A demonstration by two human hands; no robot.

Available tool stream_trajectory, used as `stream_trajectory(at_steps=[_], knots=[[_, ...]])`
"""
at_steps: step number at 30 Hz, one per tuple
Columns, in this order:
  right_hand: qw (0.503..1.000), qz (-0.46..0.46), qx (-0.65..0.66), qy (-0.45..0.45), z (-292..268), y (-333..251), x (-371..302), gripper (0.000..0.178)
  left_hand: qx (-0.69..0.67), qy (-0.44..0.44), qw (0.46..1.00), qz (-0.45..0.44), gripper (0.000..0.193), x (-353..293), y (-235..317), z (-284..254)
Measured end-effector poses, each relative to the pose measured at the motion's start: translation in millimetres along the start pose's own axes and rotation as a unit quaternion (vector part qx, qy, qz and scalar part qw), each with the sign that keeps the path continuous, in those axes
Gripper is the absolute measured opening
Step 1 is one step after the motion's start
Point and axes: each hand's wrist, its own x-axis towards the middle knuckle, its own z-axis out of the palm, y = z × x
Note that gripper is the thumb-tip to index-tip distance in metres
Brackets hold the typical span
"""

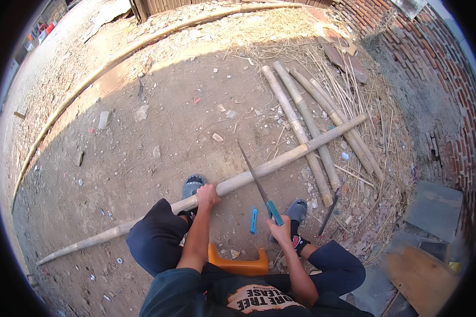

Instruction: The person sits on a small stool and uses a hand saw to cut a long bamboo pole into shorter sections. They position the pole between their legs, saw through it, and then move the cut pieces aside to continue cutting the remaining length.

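Note:
A long bamboo pole (276, 163) slants from the lower left to the upper right, its right part resting across several cut bamboo pieces (296, 117). My left hand (207, 196) grips this pole near my left shoe. In my right hand (280, 228) is the teal handle of a hand saw (256, 180). The saw's blade points up and away, crossing the pole in this view; whether its teeth touch the bamboo, I cannot tell. Below the pole, between my feet, a small blue tool or case (254, 221) lies on the dirt.
An orange plastic stool (238, 264) is under me. Another long bamboo pole (103, 68) curves across the far ground. A dark bar (329, 212) lies right of my right shoe. Dry straw lies beside a brick wall (439, 79); slabs (433, 210) and a wooden board (420, 277) sit lower right.

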Motion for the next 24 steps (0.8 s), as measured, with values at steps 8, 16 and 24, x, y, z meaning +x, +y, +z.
stream_trajectory(at_steps=[8, 16, 24], knots=[[0.994, -0.069, -0.076, -0.044, -14, -88, 26, 0.029, -0.010, -0.029, 0.999, 0.007, 0.047, 5, 2, -16], [0.989, -0.029, -0.095, -0.107, -51, -123, 49, 0.046, -0.013, -0.062, 0.998, 0.015, 0.055, -1, 6, -27], [0.845, 0.200, 0.329, -0.371, -83, -203, 159, 0.021, -0.022, -0.050, 0.998, 0.026, 0.051, -9, 21, -50]])
